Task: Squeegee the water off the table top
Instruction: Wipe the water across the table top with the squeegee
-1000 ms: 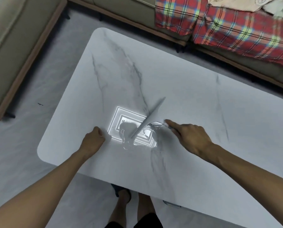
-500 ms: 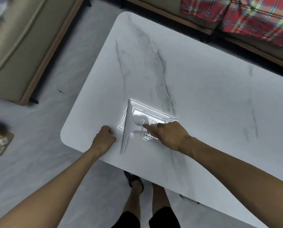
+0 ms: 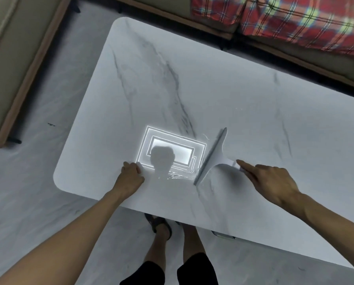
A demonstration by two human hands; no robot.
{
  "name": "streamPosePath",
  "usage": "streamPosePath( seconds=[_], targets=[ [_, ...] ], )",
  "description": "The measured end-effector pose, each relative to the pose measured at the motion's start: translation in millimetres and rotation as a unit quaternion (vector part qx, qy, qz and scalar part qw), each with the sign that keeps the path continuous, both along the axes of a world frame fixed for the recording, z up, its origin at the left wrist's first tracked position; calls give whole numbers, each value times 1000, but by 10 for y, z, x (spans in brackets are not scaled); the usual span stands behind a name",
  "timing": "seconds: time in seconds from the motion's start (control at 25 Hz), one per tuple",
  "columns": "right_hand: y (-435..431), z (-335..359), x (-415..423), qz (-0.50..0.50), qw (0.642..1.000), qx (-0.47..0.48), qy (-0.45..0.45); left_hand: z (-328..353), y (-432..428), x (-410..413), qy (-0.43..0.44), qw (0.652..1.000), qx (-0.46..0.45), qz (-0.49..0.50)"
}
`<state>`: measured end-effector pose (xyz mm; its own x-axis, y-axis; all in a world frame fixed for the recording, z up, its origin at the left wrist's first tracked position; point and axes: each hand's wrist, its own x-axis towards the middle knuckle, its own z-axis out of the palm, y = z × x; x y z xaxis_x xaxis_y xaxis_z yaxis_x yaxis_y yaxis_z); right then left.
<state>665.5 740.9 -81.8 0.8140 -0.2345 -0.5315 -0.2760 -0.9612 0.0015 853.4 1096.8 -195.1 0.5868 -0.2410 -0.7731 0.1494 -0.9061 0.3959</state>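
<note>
We hold the white squeegee [image 3: 212, 156] in our right hand [image 3: 271, 182]. The index finger stretches along the handle toward the blade. The other fingers curl out of sight beneath the hand, which also hides most of the handle. The blade lies slanted on the marble-patterned table top [image 3: 254, 103], near its front edge, and its lower end touches a thin, glinting streak of water [image 3: 178, 176] to its left. We cannot make out how far the water spreads, because a bright reflection of a rectangular ceiling light [image 3: 182, 150] and a head-shaped silhouette [image 3: 163, 159] cover that patch. Our left hand [image 3: 130, 177] rests on the table as a closed fist just left of the water, gripping nothing. Beyond the table, a blurred plaid blanket [image 3: 285, 17] on a sofa [image 3: 336, 65] is cut off by the frame.
</note>
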Motion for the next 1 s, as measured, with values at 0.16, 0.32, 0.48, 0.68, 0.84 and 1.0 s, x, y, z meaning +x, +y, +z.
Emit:
streamPosePath(
  seconds=[0.16,0.32,0.48,0.68,0.84,1.0],
  targets=[
    [577,-17,384,99,993,66,-27,87,246,-13,-49,994,5,102],
    [1588,-347,875,249,955,164,-4,111,642,-66,-71,985,51,149],
    [1949,-573,917,288,943,165,18,67,749,-299,-47,988,47,136],
    [1094,-608,393,233,963,136,-5,-31,359,-700,-31,997,32,59],
    [227,-452,-345,161,984,64,-32,-58,-130,-985,2,998,60,32],
    [-319,-250,-863,124,991,18,-43,32,-359,-1147,-19,997,52,61]
  ],
)
